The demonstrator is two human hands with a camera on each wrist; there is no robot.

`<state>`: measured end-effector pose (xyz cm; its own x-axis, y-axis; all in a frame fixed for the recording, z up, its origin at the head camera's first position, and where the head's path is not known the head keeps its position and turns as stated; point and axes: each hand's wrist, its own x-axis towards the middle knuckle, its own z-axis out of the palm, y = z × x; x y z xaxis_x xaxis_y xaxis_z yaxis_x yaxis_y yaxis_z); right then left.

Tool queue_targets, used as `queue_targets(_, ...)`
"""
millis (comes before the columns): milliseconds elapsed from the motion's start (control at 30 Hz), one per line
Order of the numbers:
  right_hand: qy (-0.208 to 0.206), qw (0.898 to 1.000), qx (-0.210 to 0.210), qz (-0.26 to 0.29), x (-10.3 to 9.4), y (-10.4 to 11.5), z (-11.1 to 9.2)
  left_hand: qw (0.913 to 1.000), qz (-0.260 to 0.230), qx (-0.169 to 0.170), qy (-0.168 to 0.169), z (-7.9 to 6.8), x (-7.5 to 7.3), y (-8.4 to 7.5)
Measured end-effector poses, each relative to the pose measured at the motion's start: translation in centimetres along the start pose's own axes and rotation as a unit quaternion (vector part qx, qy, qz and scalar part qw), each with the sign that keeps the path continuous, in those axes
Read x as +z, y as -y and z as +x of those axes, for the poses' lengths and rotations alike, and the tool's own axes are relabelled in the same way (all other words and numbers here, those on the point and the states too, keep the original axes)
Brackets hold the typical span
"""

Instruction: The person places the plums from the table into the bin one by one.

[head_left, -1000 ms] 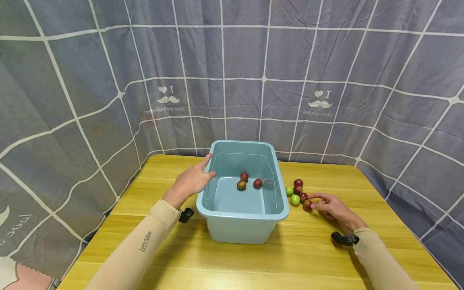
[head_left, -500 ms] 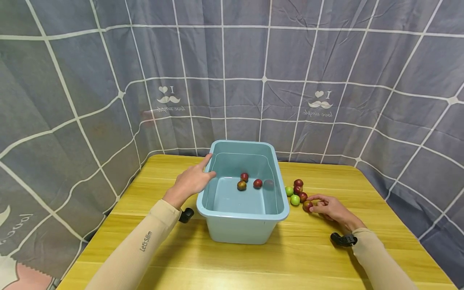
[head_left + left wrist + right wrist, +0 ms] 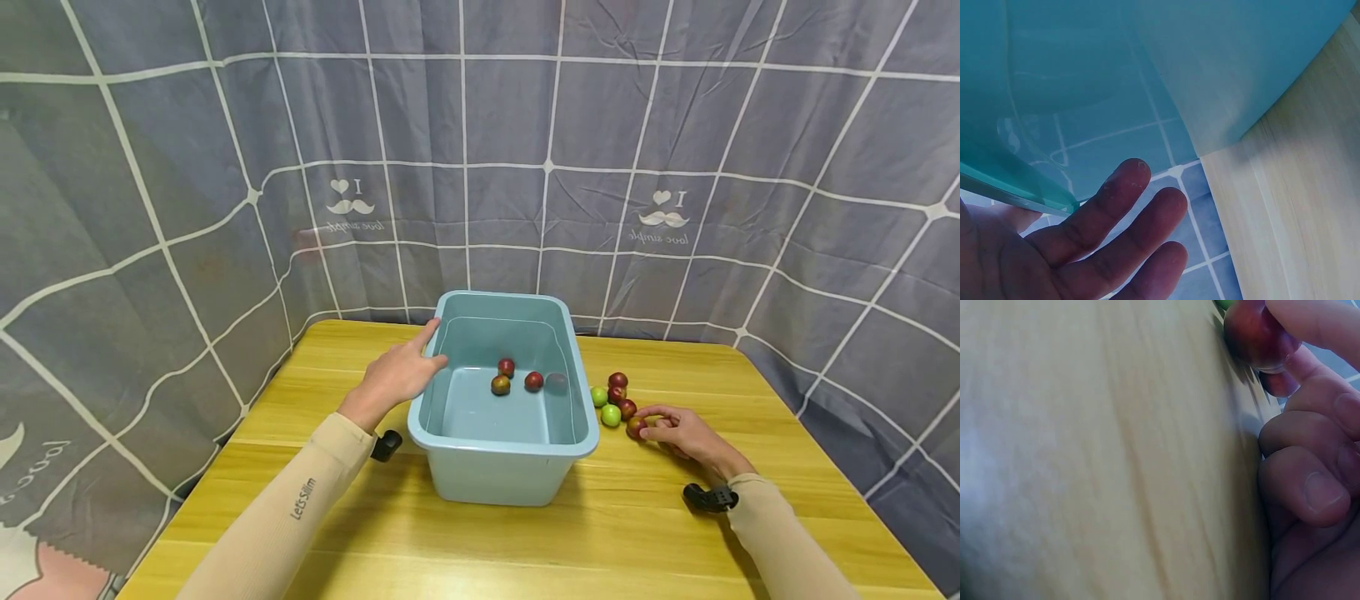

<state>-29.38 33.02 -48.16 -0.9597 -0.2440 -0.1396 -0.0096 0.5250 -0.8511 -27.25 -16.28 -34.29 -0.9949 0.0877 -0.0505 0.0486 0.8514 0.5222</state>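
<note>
A light-blue plastic bin (image 3: 491,448) stands on the wooden table, with three dark red plums inside, one of them a brownish-red plum (image 3: 500,385). My left hand (image 3: 396,373) rests at the bin's left rim, thumb and index finger over the edge. In the left wrist view the other fingers (image 3: 1135,231) extend loosely outside the wall. To the right of the bin my right hand (image 3: 688,433) pinches a red plum (image 3: 636,428) between thumb and index finger, at table level. In the right wrist view its remaining fingers (image 3: 1304,484) are curled beside the tabletop.
Beside the held fruit lie several loose fruits: red plums (image 3: 617,393) and two green ones (image 3: 611,415), close to the bin's right side. A grey curtain (image 3: 502,200) with white grid lines hangs behind the table (image 3: 360,533).
The right hand has shifted slightly left and its thumb and index finger have closed on the red plum. The left hand and the bin have stayed in place.
</note>
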Motion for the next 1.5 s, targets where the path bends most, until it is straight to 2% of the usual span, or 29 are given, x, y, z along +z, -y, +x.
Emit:
queue_targets(367, -0.004, 1.000, 0.013, -0.005, -0.1, 0.1, -0.6, 1.0000, 0.003, 0.002, -0.004, 0.1, 0.2, 0.0)
queue_targets(867, 0.021, 0.999, -0.020, 0.015, -0.5, 0.8, -0.9, 1.0000, -0.001, 0.003, -0.004, -0.1, 0.0, -0.1)
queue_targets(1133, 0.023, 0.999, -0.018, 0.021, -0.7, 1.3, -0.9, 1.0000, 0.000, 0.003, -0.005, -0.1, -0.1, -0.2)
queue_targets(1500, 0.013, 0.998, -0.058, 0.023, -1.3, 3.6, -0.9, 1.0000, 0.002, 0.002, -0.004, -0.1, 0.1, 0.0)
